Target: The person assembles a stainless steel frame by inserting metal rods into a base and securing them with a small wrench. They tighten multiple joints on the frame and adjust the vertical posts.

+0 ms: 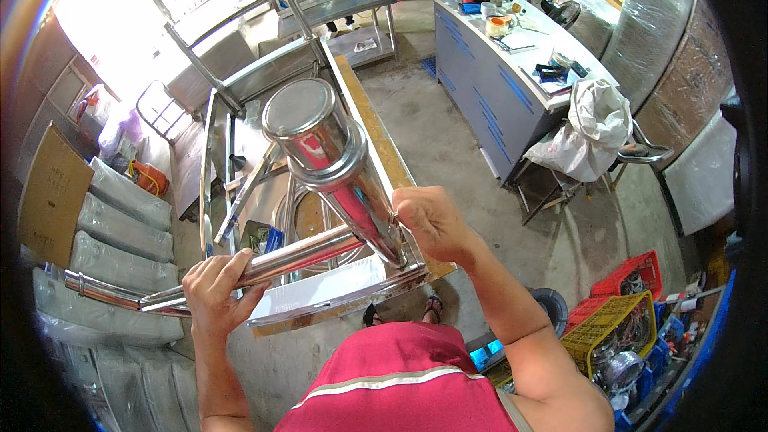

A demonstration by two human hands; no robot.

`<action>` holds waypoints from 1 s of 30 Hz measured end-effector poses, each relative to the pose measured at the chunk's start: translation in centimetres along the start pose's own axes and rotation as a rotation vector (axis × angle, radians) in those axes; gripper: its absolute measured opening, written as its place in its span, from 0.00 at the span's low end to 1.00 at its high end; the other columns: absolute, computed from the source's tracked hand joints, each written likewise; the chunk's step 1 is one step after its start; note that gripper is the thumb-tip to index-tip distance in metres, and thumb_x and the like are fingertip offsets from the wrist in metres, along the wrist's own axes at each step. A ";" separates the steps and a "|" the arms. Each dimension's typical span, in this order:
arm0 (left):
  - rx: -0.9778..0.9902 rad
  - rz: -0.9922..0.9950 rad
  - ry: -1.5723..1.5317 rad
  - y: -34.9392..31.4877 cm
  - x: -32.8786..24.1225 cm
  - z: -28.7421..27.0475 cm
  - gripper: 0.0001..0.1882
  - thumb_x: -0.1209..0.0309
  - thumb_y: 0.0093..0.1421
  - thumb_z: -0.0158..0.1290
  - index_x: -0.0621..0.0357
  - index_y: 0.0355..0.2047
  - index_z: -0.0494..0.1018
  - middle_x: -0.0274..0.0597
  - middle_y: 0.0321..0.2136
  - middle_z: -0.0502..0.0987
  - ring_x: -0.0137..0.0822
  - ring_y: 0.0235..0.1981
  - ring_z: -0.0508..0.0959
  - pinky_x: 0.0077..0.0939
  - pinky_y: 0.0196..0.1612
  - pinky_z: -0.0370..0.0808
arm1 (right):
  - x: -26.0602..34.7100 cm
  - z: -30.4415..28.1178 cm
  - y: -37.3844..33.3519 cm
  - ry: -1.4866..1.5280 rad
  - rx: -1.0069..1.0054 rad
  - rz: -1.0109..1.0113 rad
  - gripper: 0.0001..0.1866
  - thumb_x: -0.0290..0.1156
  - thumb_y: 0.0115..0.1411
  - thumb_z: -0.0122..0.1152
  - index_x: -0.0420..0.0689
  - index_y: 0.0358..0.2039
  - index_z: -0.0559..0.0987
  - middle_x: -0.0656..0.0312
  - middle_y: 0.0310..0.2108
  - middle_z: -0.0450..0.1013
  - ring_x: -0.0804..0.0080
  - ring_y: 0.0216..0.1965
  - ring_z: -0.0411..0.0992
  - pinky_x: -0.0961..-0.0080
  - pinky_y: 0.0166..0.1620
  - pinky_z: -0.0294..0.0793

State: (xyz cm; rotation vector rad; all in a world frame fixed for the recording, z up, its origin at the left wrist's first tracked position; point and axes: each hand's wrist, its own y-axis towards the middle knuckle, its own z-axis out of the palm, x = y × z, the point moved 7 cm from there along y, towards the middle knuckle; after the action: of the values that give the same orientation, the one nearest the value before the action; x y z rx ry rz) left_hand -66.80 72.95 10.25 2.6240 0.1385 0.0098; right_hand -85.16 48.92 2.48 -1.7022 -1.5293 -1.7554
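Note:
My left hand (214,290) is wrapped round a shiny metal tube (308,254) that runs toward a thick polished metal post (332,164). This post has a round flat cap and a raised collar, and it leans up toward me. Closed like a fist, my right hand (434,222) is at the post's right side, near its lower part. What its fingers hold, if anything, is hidden. Under the post lies a metal frame (416,272) with a wooden board (372,132) along its right side.
Wrapped panels (124,240) and a cardboard sheet (52,196) stand at the left. A cluttered desk (496,104) with a white sack (588,128) is at the right. Yellow (612,328) and red crates (620,276) sit at the lower right. A steel table (344,4) stands behind.

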 end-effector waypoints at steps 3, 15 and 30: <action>-0.003 0.019 -0.002 0.0 0.0 0.0 0.27 0.58 0.46 0.71 0.58 0.45 0.79 0.40 0.23 0.77 0.41 0.23 0.78 0.36 0.29 0.71 | 0.0 -0.5 0.2 0.011 -0.072 -0.015 0.20 0.43 0.72 0.47 0.40 0.31 0.72 0.51 0.23 0.67 0.53 0.26 0.70 0.62 0.31 0.68; 0.050 0.025 0.025 0.4 -0.2 0.0 0.28 0.59 0.46 0.72 0.54 0.47 0.79 0.37 0.23 0.78 0.39 0.23 0.79 0.34 0.28 0.73 | 0.0 -0.1 0.2 -0.133 0.011 -0.034 0.25 0.52 0.73 0.45 0.42 0.31 0.72 0.50 0.25 0.70 0.45 0.27 0.71 0.59 0.32 0.69; 0.063 0.031 0.010 1.1 -0.2 -0.2 0.27 0.58 0.46 0.72 0.56 0.44 0.80 0.37 0.22 0.78 0.37 0.21 0.79 0.34 0.27 0.73 | 0.2 -0.8 0.0 -0.084 -0.051 -0.107 0.21 0.50 0.71 0.49 0.43 0.36 0.72 0.52 0.28 0.69 0.44 0.29 0.72 0.58 0.32 0.71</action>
State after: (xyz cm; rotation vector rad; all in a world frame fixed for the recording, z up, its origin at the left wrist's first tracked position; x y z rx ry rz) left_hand -66.86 72.09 10.99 2.6896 0.1033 0.0291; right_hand -85.65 48.40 2.87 -1.7699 -1.6530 -1.8099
